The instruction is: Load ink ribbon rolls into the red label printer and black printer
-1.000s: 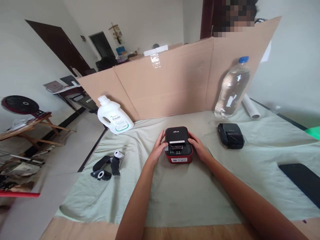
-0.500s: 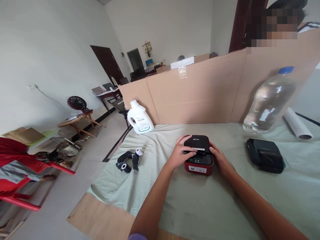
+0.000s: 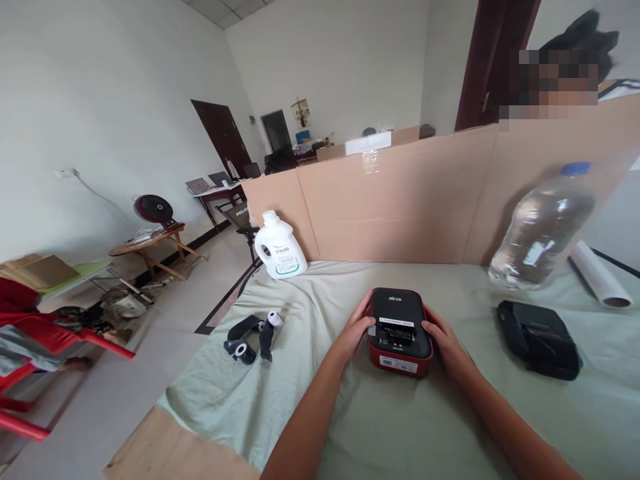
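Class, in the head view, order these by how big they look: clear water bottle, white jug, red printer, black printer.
1. clear water bottle
2. red printer and black printer: alike, unranked
3. white jug, though farther off, so unsure

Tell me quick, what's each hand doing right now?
Left hand: fingers curled on the left side of the red and black printer.
Right hand: gripping the printer's right side.
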{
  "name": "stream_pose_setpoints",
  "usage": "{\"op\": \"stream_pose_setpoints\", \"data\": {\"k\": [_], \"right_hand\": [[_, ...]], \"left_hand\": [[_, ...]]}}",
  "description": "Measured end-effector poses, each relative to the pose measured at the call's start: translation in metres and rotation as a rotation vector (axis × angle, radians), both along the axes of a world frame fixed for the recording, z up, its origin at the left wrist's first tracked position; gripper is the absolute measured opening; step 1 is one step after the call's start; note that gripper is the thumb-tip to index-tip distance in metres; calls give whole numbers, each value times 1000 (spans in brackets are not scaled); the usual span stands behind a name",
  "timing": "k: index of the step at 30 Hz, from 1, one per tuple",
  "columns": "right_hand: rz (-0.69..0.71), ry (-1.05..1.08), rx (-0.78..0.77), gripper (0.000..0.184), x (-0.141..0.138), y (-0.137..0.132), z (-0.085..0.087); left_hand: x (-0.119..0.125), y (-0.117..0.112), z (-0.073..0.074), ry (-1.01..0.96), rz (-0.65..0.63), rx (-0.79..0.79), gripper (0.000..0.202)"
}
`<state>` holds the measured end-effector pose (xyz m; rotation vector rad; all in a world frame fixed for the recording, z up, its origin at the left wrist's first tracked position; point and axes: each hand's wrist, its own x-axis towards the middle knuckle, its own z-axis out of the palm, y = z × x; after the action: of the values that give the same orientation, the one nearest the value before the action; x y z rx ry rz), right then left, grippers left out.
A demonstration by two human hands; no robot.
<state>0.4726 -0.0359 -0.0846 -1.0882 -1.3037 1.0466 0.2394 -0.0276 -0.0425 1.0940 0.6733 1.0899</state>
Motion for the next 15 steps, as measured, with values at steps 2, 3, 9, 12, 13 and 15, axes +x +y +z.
{"op": "stream_pose_setpoints", "data": {"k": [2,3,9,12,13,15], "right_hand": [[-14,31,-31,58,-1,-2,5],[-15,45,-35,58,-1,-3,8],[5,113,-60,57,-4,-7,12],[29,141,-79,57,-4,-5,9],[35,149,-86,57,-4,-4,9],[42,164,-106,57,-4,-2,10]], "left_hand": [[2,0,-3,-18,17,5,79],[2,0,-3,-18,25,7,79],[0,-1,2,8,45,-40,86],[1,-3,7,6,47,-56,84],[1,-4,8,-1,45,-65,82],[2,-6,12,-15,32,-88,78]]}}
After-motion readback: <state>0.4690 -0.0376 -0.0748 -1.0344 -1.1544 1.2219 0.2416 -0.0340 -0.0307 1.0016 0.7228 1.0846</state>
